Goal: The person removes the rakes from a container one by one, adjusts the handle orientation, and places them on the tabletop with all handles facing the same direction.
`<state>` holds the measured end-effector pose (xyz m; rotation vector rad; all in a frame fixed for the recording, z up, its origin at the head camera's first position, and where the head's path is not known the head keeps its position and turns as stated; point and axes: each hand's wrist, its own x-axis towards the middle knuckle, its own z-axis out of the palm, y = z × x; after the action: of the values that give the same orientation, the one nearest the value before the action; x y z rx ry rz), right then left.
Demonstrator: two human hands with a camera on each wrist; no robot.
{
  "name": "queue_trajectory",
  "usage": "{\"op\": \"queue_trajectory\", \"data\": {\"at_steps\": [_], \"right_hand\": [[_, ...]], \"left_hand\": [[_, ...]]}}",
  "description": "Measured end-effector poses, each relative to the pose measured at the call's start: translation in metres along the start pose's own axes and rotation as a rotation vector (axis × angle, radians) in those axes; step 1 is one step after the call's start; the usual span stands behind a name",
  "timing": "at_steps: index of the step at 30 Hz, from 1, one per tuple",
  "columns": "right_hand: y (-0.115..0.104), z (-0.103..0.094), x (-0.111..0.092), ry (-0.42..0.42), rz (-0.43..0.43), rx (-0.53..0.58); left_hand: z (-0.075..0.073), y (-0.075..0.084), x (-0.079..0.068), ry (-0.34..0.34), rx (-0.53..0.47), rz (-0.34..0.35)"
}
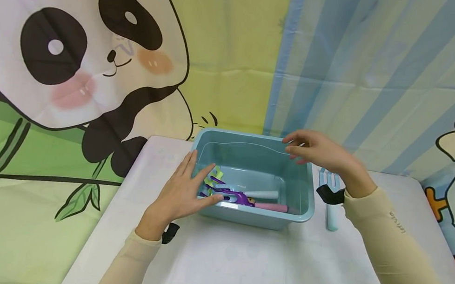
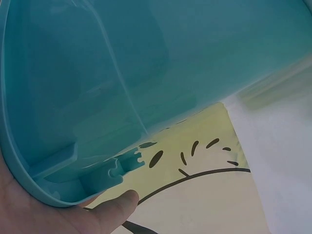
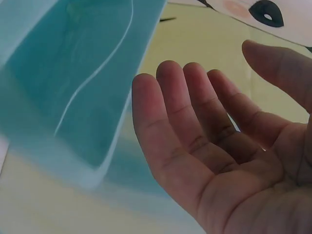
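Observation:
A teal plastic basin (image 1: 237, 218) stands on the table. My left hand (image 1: 181, 193) rests at its left front corner, fingers spread and fairly straight. In the left wrist view, the palm meets the rim (image 2: 29, 187) from outside. Above the basin's right back rim hovers my right hand (image 1: 315, 149); in the right wrist view its loosely bent fingers (image 3: 178, 112) hold nothing. Inside the basin lie a purple tool (image 1: 242, 198), a pink handle (image 1: 271, 207), a pale blue handle (image 1: 262, 194) and a light green piece (image 1: 216, 176), partly overlapping at the left.
A light blue toy garden fork (image 1: 331, 217) lies on the white table (image 1: 238, 265) right of the basin, partly covered by the right wrist's black strap (image 1: 330, 195). Behind the table hangs a printed cloth (image 1: 237, 58) with a panda.

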<state>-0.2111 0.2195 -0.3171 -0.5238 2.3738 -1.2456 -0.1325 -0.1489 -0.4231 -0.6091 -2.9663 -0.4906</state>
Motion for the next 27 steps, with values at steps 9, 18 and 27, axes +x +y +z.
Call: {"op": "queue_trajectory", "data": {"at_steps": [9,18,27], "right_hand": [[-0.007,0.029,0.041,-0.150,-0.007,0.034],[0.001,0.054,0.075,-0.232,0.016,0.017],[0.020,0.079,0.103,-0.335,0.064,-0.068]], "left_hand": [[0.000,0.000,0.000,-0.017,0.008,-0.011],[0.000,0.000,0.000,-0.010,0.001,-0.006],[0.000,0.000,0.000,-0.002,0.011,0.001]]}}
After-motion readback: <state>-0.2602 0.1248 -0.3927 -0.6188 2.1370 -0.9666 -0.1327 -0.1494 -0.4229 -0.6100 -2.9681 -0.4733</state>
